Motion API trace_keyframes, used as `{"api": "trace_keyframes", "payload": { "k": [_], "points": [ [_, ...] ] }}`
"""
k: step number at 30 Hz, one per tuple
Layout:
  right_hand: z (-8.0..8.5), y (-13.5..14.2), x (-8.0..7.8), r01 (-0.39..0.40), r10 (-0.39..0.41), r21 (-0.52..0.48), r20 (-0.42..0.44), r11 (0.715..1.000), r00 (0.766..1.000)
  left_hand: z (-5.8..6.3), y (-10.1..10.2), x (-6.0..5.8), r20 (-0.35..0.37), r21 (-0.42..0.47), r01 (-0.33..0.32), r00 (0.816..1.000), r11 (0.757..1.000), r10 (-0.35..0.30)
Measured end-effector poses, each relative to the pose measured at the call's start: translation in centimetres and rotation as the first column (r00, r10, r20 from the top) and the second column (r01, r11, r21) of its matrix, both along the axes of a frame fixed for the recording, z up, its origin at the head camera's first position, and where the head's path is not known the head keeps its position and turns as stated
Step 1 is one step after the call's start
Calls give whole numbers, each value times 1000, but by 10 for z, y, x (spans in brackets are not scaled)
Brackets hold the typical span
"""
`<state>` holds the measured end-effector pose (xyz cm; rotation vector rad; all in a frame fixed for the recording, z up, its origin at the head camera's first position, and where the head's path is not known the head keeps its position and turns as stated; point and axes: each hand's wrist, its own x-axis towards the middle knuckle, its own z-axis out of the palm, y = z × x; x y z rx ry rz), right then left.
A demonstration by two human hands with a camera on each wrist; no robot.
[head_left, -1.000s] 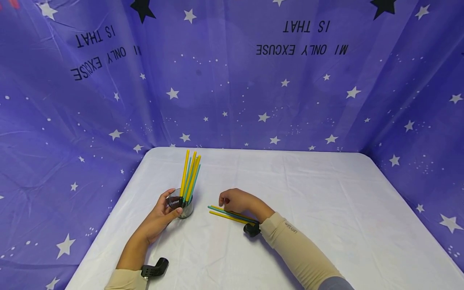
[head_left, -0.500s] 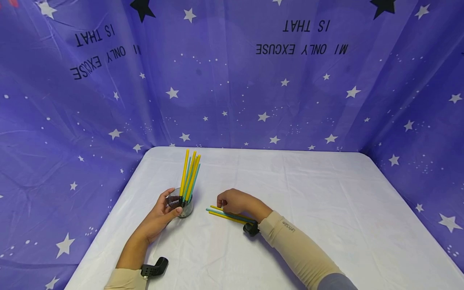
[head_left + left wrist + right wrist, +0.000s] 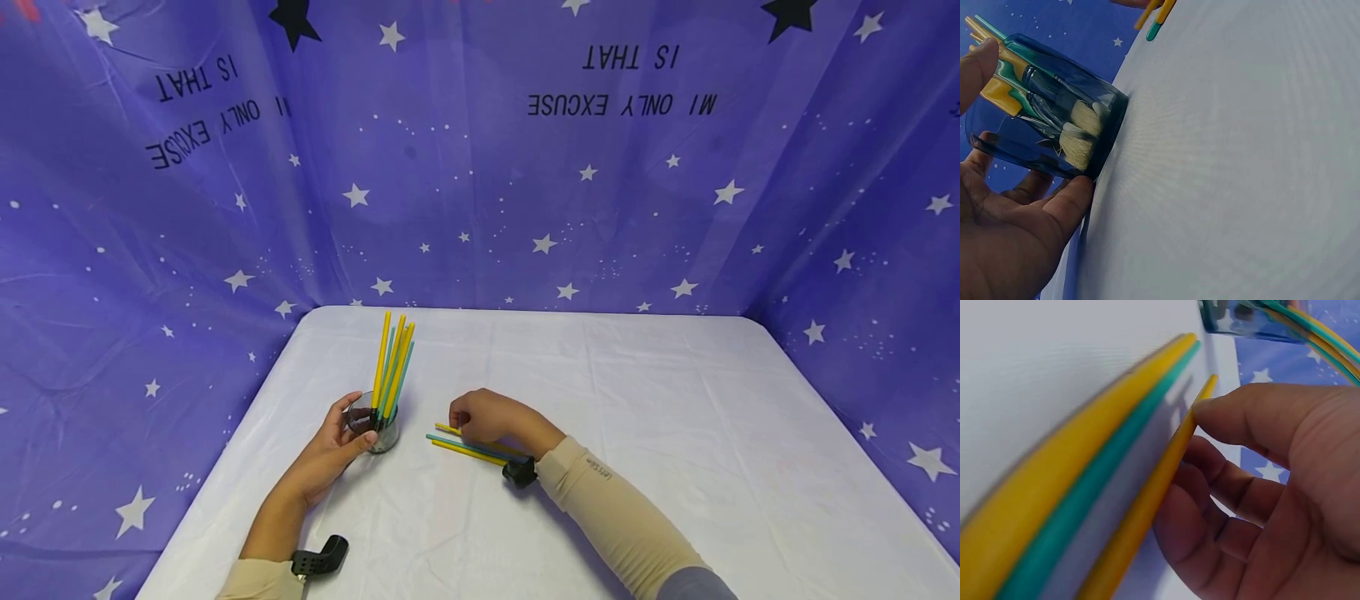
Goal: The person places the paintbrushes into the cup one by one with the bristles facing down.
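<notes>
Thumb and fingers of my left hand (image 3: pixel 318 467) grip a clear glass (image 3: pixel 387 440) on the left part of the table. Several paintbrushes (image 3: pixel 381 358) with yellow and teal handles stand in it, bristles (image 3: pixel 1077 149) down in the left wrist view. To the right, my right hand (image 3: pixel 491 417) pinches the handle of a yellow paintbrush (image 3: pixel 1147 506) between thumb and fingers. Beside that brush lie a teal paintbrush (image 3: pixel 1100 462) and another yellow paintbrush (image 3: pixel 1066 450) on the cloth. The lower ends of these brushes are hidden by my right hand and wrist.
A white cloth covers the table (image 3: pixel 615 392). Purple star-printed curtains (image 3: pixel 480 167) hang behind it and at both sides. Black wrist cameras sit on my left wrist (image 3: pixel 321 557) and right wrist (image 3: pixel 519 472).
My right hand has shifted slightly left, and the pinched yellow paintbrush now lies apart from the teal one. The left hand and the glass have not moved.
</notes>
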<state>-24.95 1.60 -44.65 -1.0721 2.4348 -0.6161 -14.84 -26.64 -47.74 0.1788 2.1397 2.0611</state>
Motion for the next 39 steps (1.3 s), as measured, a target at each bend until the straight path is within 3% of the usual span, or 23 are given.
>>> {"api": "trace_keyframes", "payload": {
  "k": [4, 11, 18, 22, 26, 31, 35, 39],
  "points": [
    [7, 1, -4, 13, -12, -37, 16, 999, 1000, 1, 1, 0, 5, -3, -4, 1000, 1000, 4],
    [25, 3, -9, 86, -64, -163, 140, 983, 988, 1, 1, 0, -4, 1, -2, 1000, 1000, 2],
    [40, 0, -10, 131, -73, -304, 196, 943, 978, 0, 0, 1, -10, 4, -3, 1000, 1000, 3],
    [47, -4, -8, 190, -101, -384, 240, 903, 965, -1, 0, 0, -6, 5, -4, 1000, 1000, 4],
    [52, -8, -8, 229, -117, -490, 250, 841, 961, -1, 1, -1, -7, 0, -5, 1000, 1000, 5],
    [56, -15, -8, 272, -132, -619, 264, 737, 956, -1, 1, 0, -10, 0, -7, 1000, 1000, 7],
    [58, -22, -6, 318, -151, -707, 290, 631, 945, -1, 1, 0, -10, 3, -6, 1000, 1000, 6],
    [63, -29, -3, 343, -159, -794, 305, 502, 939, -1, 1, 0, -6, 4, -6, 1000, 1000, 6]
  ]
}}
